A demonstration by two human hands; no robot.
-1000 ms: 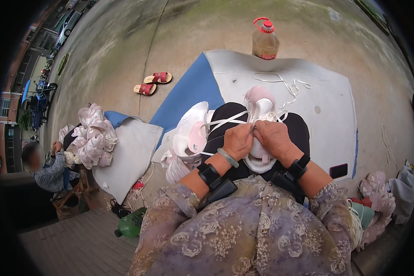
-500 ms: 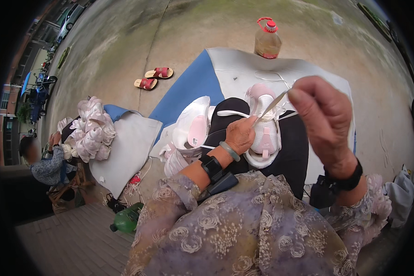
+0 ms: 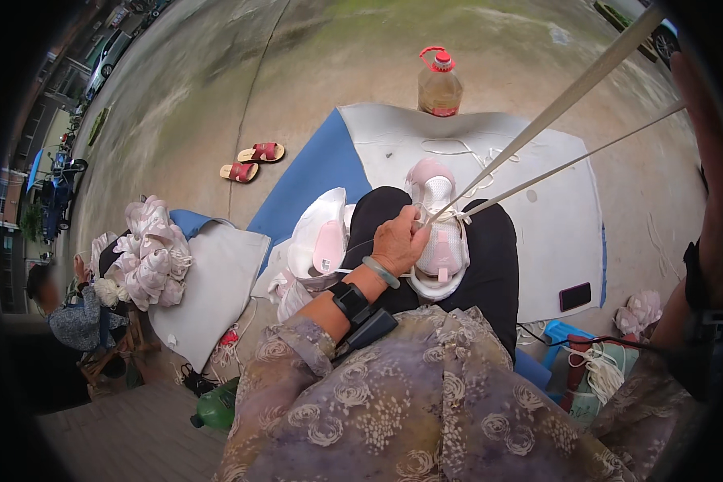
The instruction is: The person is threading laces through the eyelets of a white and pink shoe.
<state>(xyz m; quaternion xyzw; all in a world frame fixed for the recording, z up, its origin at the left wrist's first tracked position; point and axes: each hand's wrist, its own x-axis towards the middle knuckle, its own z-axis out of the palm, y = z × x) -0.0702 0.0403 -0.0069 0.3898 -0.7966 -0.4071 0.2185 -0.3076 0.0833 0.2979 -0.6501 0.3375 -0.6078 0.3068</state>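
A pink and white sneaker [image 3: 438,253] lies toe-away across my lap on dark trousers. My left hand [image 3: 400,241] is closed at its laces, thumb and fingers pinched on the lace beside the tongue. Two stretches of white shoelace [image 3: 570,92] run taut from the sneaker up to the right. My right hand [image 3: 689,84] is raised far out at the right rim, closed on the lace, its fingers mostly dark and cut off. Left of my lap sit other white and pink shoe pieces [image 3: 317,237], one with a pink insole showing.
A white and blue sheet [image 3: 546,189] spreads ahead, with a loose lace and a phone [image 3: 574,297] on it. Beyond stand a red-capped jug [image 3: 440,88] and red sandals [image 3: 251,162]. Shoes are heaped [image 3: 153,249] at left near another person [image 3: 80,309]. A lace bundle [image 3: 602,373] lies right.
My right hand has swung outward to the right rim, drawing the shoelace out long and taut. My left hand stays at the sneaker. The view has shifted slightly, revealing the phone.
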